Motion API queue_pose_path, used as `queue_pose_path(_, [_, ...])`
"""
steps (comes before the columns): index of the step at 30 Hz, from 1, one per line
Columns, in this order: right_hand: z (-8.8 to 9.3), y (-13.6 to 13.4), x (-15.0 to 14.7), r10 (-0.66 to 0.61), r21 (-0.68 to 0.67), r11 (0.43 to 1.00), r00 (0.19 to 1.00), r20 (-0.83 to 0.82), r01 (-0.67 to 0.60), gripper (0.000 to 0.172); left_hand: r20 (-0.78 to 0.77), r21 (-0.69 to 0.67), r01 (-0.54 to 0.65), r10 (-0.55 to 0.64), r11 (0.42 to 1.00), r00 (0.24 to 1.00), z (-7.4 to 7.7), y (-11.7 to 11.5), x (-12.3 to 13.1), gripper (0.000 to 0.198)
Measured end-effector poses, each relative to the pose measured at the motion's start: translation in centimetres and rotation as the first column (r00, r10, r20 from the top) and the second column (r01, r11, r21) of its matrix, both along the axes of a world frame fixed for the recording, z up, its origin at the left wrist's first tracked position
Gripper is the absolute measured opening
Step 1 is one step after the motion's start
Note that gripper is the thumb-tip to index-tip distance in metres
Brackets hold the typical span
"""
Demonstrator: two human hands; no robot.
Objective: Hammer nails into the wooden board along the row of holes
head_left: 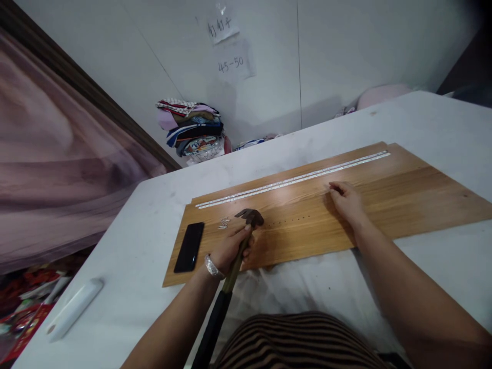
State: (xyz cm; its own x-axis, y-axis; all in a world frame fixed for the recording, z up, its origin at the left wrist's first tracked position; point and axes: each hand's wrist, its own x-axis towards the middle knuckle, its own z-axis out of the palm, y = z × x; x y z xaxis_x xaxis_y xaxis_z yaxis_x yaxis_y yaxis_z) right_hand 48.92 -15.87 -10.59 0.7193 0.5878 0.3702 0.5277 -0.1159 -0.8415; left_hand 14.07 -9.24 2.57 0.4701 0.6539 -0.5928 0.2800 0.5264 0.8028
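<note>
My left hand [229, 249] is wrapped round the handle of a claw hammer [250, 216], close below its dark metal head. The black grip of the hammer points down toward my body. Over the right half of a wooden board [415, 189], my right hand [346, 201] has thumb and fingers pinched together; what lies between them, if anything, is too small to make out. A row of small dark dots [292, 220], nail heads or holes, runs along the board between the hammer head and my right hand. Left of the hammer head lies a small pile of nails [223, 223].
Two white ruler-like strips [292, 179] lie along the board's far side. A black phone [189, 247] rests on its left end. The board lies on a white-covered table [126, 246], with a white oblong object [76, 309] at left. Folded clothes [196, 128] are stacked by the wall.
</note>
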Motion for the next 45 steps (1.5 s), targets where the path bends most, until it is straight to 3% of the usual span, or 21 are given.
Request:
queue_pose_path(10, [-0.42,0.06,0.12,-0.003,0.005,1.0,1.0,0.001,0.003,0.024,-0.015,-0.005,0.008,-0.008,1.0,1.0,-0.74,-0.11,0.22,0.049])
queue_pose_path(45, [0.12,0.0,-0.04,0.011,-0.025,1.0,1.0,0.003,-0.011,0.024,0.01,0.01,0.007,-0.007,1.0,1.0,-0.12,0.25,0.33,0.054])
